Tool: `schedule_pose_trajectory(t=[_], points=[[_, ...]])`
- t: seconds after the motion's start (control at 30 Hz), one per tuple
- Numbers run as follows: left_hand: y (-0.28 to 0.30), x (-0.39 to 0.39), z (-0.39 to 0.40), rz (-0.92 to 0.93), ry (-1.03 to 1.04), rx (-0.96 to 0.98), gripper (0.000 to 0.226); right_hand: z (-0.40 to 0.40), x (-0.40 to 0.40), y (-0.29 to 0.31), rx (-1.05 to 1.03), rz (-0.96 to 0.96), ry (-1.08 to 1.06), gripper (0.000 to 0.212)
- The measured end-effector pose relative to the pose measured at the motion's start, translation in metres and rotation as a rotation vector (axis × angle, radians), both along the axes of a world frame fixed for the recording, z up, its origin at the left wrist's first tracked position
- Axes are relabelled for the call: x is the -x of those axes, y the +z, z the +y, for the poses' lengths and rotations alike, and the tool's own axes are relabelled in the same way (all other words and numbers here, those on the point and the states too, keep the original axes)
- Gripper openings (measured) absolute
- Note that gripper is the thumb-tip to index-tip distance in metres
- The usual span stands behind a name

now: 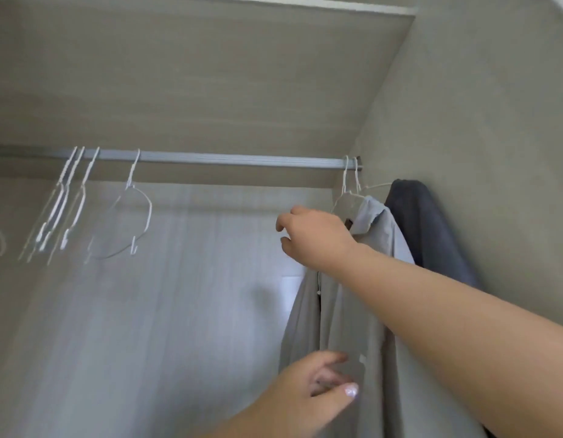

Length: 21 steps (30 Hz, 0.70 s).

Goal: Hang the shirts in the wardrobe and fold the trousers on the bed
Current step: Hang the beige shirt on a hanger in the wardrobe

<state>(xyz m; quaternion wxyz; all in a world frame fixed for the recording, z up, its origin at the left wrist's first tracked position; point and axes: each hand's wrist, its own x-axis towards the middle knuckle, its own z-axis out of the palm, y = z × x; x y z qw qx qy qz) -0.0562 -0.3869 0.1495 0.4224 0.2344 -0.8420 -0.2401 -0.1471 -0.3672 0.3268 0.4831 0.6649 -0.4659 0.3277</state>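
Observation:
A light grey shirt [346, 317] hangs on a white wire hanger [348, 188] at the right end of the wardrobe rail [236, 160]. Behind it, against the side wall, hangs a dark blue-grey shirt [428, 229] on a second hanger. My right hand [315, 238] is up at the grey shirt's collar and left shoulder; its fingers are loosely curled, and the tips show free against the back wall. Lower down, my left hand [318, 390] touches the shirt's front edge with spread fingers and thumb. No trousers or bed are in view.
Several empty white wire hangers [68, 203] hang at the left of the rail, one more [131, 216] slightly apart from them. A long bare stretch of rail lies between them and the shirts. The wardrobe's shelf [210, 74] is overhead and its side wall [479, 137] at right.

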Motion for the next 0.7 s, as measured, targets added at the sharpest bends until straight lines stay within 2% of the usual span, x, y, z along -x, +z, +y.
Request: schedule_pose_trajectory(t=[0.07, 0.27, 0.37, 0.53, 0.7], points=[[-0.014, -0.021, 0.004, 0.043, 0.076, -0.069, 0.033, -0.008, -0.021, -0.023, -0.07, -0.04, 0.144, 0.031], [-0.073, -0.11, 0.04, 0.068, 0.352, -0.215, 0.024, -0.024, -0.094, -0.135, -0.269, 0.159, 0.36, 0.034], [-0.092, -0.148, 0.066, 0.134, 0.466, -0.261, 0.019, -0.024, -0.117, -0.182, -0.376, 0.13, 0.503, 0.032], [-0.133, -0.215, 0.143, 0.272, 0.706, -0.348, 0.015, 0.018, -0.18, -0.252, -0.585, 0.098, 0.787, 0.026], [-0.158, -0.256, 0.252, 0.361, 0.926, -0.402, 0.019, 0.093, -0.232, -0.285, -0.7, 0.133, 1.017, 0.025]])
